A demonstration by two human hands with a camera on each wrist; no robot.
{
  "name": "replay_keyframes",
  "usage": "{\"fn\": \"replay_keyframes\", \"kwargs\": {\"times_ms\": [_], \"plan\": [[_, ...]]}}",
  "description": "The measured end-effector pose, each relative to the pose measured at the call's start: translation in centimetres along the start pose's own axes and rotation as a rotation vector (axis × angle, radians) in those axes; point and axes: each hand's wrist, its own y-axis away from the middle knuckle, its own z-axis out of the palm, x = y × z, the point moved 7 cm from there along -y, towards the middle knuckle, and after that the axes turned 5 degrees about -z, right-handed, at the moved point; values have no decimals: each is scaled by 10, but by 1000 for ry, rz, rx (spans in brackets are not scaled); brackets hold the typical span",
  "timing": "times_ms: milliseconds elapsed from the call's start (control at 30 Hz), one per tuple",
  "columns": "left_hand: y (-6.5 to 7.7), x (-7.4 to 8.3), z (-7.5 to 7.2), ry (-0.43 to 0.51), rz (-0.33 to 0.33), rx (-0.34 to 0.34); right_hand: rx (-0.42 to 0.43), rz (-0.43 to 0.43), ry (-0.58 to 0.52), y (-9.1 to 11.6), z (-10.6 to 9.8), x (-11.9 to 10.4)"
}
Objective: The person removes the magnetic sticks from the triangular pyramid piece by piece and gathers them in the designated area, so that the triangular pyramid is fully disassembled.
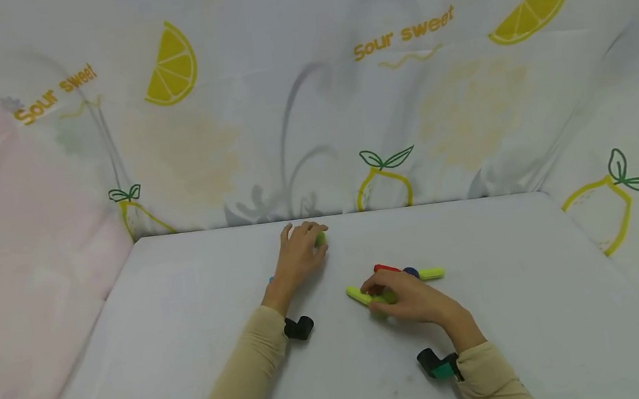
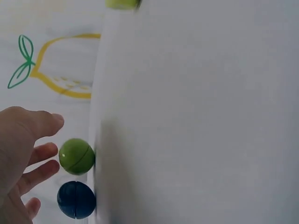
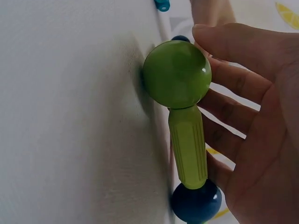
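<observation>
Near the table's far edge, my left hand (image 1: 301, 252) has its thumb and fingers spread around a green ball (image 1: 320, 240). In the left wrist view, the fingertips come close to this ball, with a gap at the thumb; a dark blue ball (image 2: 76, 200) sits beside it. My right hand (image 1: 412, 298) arches over another green ball (image 1: 390, 295) with loosely bent fingers. In the right wrist view, the thumb tip is at this ball's upper edge and the fingers pass behind it. A light green ribbed stick (image 3: 188, 147) lines up with the ball there.
Behind the right hand lie a red piece (image 1: 386, 268), a dark blue ball (image 1: 410, 272) and a light green stick (image 1: 432, 273). A small blue piece (image 1: 272, 279) shows beside the left wrist. The white table (image 1: 197, 374) meets a lemon-print cloth (image 1: 311, 127) at the back.
</observation>
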Motion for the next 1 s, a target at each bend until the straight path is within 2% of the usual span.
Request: {"fn": "replay_keyframes", "kwargs": {"times_ms": [67,133,200,267,333,400,633,867,1000], "plan": [[8,11,-2,73,59,9,-7,-6,0,0,1,0],[17,25,0,172,136,-35,-11,0,-10,1,1,1],[27,38,5,267,211,-127,-13,7,-22,1,1,2],[37,49,12,342,259,-253,-9,5,-37,1,1,3],[46,55,20,368,270,-346,-2,3,-41,1,0,3],[52,56,24,385,259,-395,6,-1,-46,0,0,3],[63,51,25,351,209,-431,45,1,-25,-1,0,6],[65,49,21,331,212,-431,110,-11,29,-2,0,5],[67,50,16,365,226,-450,125,-21,31,-3,1,3]]}}
